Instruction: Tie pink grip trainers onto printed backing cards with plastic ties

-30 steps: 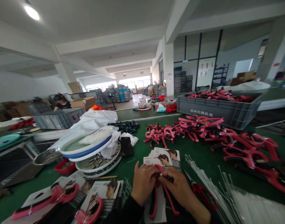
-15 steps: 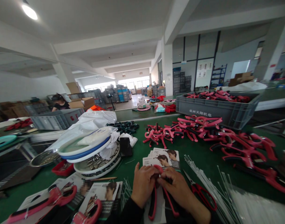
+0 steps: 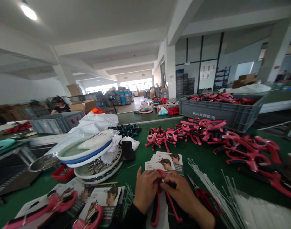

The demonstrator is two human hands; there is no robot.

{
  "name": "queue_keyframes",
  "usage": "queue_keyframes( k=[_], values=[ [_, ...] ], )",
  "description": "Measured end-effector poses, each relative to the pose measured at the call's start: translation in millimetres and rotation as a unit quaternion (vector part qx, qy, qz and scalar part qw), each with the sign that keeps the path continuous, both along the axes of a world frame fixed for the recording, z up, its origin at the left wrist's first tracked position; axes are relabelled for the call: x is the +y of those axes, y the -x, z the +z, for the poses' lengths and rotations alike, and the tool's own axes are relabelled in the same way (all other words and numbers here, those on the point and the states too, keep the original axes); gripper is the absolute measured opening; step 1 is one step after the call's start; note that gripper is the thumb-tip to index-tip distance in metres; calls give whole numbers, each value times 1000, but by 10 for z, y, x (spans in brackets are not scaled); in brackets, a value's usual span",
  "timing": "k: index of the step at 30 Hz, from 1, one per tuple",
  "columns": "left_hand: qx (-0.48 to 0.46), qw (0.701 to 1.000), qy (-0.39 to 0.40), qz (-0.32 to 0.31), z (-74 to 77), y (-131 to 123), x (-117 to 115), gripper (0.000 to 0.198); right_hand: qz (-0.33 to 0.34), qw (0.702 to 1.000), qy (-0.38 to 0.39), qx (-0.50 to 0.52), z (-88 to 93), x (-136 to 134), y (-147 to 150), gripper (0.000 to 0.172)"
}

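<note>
**A:** Anything legible at all?

**B:** One line. The long grey plastic crate (image 3: 207, 114) at upper right of the frame carries pale characters on its front wall: 杭州天翔机电.

**A:** And the other grey plastic crate (image 3: 57, 124), at left of the frame?

**B:** Red marks on its side, too small to read.

**A:** The glossy white cardboard cards (image 3: 164, 161) at lower centre?

**B:** Photos of a person's head, but the small print is unreadable.

**A:** Anything on the walls?

**B:** White printed posters (image 3: 208, 66) on the far wall, a small blue-and-white sign (image 3: 186, 63) above the stacked crates, and a small red sign (image 3: 276, 67) on the right pillar. None can be read.
</note>
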State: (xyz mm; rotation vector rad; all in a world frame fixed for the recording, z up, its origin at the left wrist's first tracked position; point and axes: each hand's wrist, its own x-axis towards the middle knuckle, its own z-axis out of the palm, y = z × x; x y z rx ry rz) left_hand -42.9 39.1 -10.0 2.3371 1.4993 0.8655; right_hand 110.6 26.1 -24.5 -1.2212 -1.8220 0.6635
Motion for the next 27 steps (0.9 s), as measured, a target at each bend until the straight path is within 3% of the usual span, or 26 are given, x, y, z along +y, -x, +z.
queue_keyframes(
  k=[17, 24, 27],
  values=[
    [-43, 999, 12, -24, -31, 1, -6, 34, -10, 999, 28, -18, -59, 86, 15, 24],
    [-69, 996, 51, -22, -38, 51, 4, 29, -38, 998, 42, -39, -37, 83, 39, 19],
    [-96, 991, 81, -50, -18, 133, -20, 34, -35, 997, 50, -39, -26, 73, 41, 20]
  ],
)
